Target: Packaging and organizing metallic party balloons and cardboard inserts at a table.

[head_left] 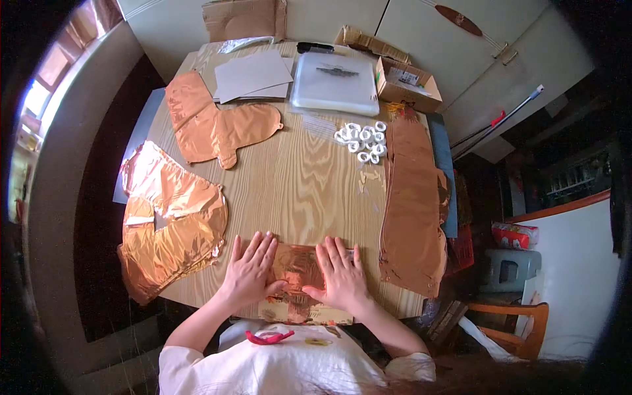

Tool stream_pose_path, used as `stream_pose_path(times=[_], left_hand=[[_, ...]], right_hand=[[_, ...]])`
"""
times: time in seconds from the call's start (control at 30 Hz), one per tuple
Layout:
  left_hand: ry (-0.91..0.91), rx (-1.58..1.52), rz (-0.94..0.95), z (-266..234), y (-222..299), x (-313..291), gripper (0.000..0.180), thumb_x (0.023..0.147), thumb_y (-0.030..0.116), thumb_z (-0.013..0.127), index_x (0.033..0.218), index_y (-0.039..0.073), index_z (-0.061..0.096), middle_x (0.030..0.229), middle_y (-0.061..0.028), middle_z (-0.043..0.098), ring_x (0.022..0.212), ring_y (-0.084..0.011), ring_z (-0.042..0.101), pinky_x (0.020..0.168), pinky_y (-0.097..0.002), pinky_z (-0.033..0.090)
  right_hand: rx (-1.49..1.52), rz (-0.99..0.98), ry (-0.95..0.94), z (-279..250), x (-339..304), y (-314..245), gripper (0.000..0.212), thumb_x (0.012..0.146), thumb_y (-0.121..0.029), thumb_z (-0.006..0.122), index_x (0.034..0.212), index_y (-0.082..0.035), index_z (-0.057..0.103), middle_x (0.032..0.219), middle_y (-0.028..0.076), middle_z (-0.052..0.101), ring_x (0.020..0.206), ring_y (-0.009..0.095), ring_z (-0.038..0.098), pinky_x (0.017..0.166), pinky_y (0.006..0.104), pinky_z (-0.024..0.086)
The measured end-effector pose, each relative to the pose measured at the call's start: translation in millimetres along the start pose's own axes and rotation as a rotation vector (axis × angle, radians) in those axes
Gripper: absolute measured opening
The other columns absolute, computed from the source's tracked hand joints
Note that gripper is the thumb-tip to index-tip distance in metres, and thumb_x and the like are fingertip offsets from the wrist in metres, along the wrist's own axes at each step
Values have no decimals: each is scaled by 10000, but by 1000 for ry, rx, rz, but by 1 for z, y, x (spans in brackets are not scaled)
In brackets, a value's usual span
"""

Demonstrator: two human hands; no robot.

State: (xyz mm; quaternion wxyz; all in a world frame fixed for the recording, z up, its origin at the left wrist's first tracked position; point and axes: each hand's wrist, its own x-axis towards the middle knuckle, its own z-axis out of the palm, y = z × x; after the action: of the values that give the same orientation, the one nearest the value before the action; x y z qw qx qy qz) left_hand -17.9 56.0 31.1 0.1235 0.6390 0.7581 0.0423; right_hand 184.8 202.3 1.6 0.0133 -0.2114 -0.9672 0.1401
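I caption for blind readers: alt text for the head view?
A person's left hand and right hand rest on the sides of coppery foil at the edge of a wooden table. Foil pieces lie either side, white rings beyond.

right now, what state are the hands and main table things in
left hand: open, palm down
right hand: open, palm down
middle foil: flat, partly under hands
lower-left foil: crinkled
upper-left foil: flat, creased
right foil: lying flat
white rings: loosely heaped
cardboard box: open
pale sheets: stacked unevenly
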Motion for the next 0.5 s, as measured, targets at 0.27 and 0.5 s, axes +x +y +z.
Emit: stream_pose_path(times=[0.27,0.5], left_hand=[[62,-116,437,4,12,46,697,924,444,487,1454,25,316,1484,-145,374,1399,-297,312,1153,-472,205],[49,-23,511,15,15,55,666,911,349,453,1473,32,285,1509,-120,344,1412,-237,301,1165,-443,185]], right_hand=[[-71,36,-129,-1,1,-1,1105,715,-750,561,1494,-39,230,1578,153,137,1472,275,73,1144,604,33],[-71,50,-86,-1,-2,0,1115,747,-745,533,1488,13,188,1581,168,106,1476,279,22,1150,579,-24]])
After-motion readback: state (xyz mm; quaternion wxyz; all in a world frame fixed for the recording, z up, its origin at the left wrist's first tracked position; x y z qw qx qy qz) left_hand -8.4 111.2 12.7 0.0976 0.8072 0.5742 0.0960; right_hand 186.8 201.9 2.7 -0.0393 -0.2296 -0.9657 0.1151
